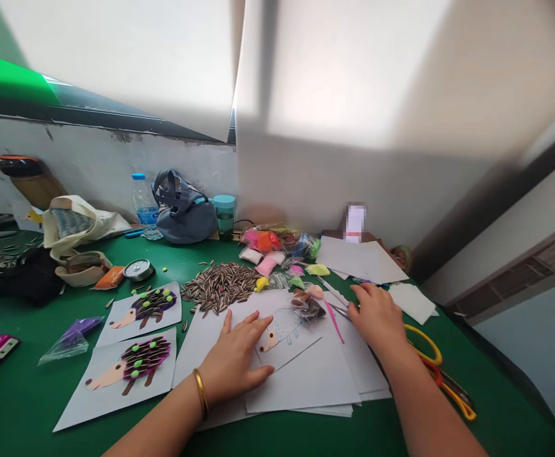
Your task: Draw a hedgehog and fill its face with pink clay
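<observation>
My left hand (237, 358) lies spread on a sheet of white paper (306, 381), a gold bangle on its wrist. On that sheet is a hedgehog drawing (282, 327) with a peach clay face, partly covered by small bags of brown clay (308, 308). My right hand (377, 314) rests at the right of the papers, fingers apart and slightly bent, near a thin metal tool (339, 310) and a pink clay tool (334, 322). I see nothing held in it, though its underside is hidden.
Two hedgehog pictures (110, 387) lie at left. Behind the papers are a pile of striped sunflower seeds (223, 285) and bagged coloured clay (268, 241). Scissors with yellow handles (458, 401) lie by my right forearm. A bag (185, 219) and a teal-lidded cup (225, 216) stand by the wall.
</observation>
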`<state>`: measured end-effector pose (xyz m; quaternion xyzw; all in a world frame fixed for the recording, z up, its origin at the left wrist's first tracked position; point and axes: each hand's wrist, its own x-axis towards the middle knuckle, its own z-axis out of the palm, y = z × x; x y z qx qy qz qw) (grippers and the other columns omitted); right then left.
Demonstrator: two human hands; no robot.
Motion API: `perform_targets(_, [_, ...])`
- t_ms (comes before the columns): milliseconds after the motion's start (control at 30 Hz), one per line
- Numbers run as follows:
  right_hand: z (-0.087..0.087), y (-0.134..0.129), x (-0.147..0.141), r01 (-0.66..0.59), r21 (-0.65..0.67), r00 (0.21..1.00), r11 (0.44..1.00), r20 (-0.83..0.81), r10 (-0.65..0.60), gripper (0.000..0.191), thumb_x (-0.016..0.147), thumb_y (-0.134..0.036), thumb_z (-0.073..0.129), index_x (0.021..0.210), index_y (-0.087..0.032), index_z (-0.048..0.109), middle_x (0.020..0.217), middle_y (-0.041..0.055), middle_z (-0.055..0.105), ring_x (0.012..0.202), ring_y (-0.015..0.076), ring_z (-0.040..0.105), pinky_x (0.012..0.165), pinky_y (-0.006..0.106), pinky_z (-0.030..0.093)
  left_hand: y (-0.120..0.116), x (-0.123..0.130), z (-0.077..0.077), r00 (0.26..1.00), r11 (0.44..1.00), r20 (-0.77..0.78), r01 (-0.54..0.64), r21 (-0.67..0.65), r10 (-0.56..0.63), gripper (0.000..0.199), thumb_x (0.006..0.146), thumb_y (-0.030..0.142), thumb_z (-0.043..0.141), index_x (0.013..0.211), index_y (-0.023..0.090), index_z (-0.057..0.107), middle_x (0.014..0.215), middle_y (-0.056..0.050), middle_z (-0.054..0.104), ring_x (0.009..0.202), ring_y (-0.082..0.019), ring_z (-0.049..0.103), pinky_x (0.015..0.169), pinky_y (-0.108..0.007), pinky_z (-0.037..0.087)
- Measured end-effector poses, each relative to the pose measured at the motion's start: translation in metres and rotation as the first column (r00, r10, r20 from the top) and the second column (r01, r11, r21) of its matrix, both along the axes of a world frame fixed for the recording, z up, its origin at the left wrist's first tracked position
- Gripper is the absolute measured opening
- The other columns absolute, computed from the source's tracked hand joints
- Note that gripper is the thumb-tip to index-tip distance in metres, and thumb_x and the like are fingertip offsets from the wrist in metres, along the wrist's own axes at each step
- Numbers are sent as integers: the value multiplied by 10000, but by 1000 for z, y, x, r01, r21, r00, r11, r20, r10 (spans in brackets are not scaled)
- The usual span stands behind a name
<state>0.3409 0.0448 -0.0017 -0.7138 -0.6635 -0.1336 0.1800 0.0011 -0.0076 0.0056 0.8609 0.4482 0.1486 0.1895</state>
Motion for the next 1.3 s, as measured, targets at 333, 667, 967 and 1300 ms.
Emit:
perform_targets(333, [2, 14, -4, -183, 24, 971, 983, -152, 184, 50, 796, -207, 570, 785, -206, 619, 953, 91, 616, 976, 280, 546, 852, 404, 461, 3, 1, -4, 999, 998, 15, -29, 53, 28, 825, 774, 417, 698, 1486, 248, 318, 1462, -128, 493, 1415, -358, 340, 1145, -688, -23])
perform_targets(667, [38, -58, -123, -784, 217, 343, 582, -630, 697, 294, 749, -29, 483, 893, -283, 516, 1061, 27, 622, 1091, 234, 605, 908, 384, 549, 1, 7, -10, 911, 990, 405, -119, 72, 80, 456, 925, 380, 571, 1354, 254, 478, 1346, -86, 596, 1225, -247, 561, 1061, -435, 433])
perform_targets(967, [18, 27, -42, -174, 33, 963, 984, -205, 177, 383, 863, -227, 537, 1238, -181, 599, 1394, 171, 515, 1305, 359, 447, 1045, 543, 378, 0, 10, -2, 722, 962, 638, -237, -135, 268, 220, 915, 408, 578, 843, 203, 608, 801, -18, 625, 760, -189, 585, 722, -321, 488])
perform_targets(1300, [-12, 45, -25, -272, -136, 953, 953, -174, 247, 523, 827, -41, 453, 1312, -185, 586, 1395, 108, 561, 1272, 252, 517, 1031, 387, 420, 0, 15, -4, 689, 952, 659, -251, -174, 302, 203, 865, 404, 625, 819, 206, 630, 759, -6, 606, 737, -186, 568, 714, -313, 475])
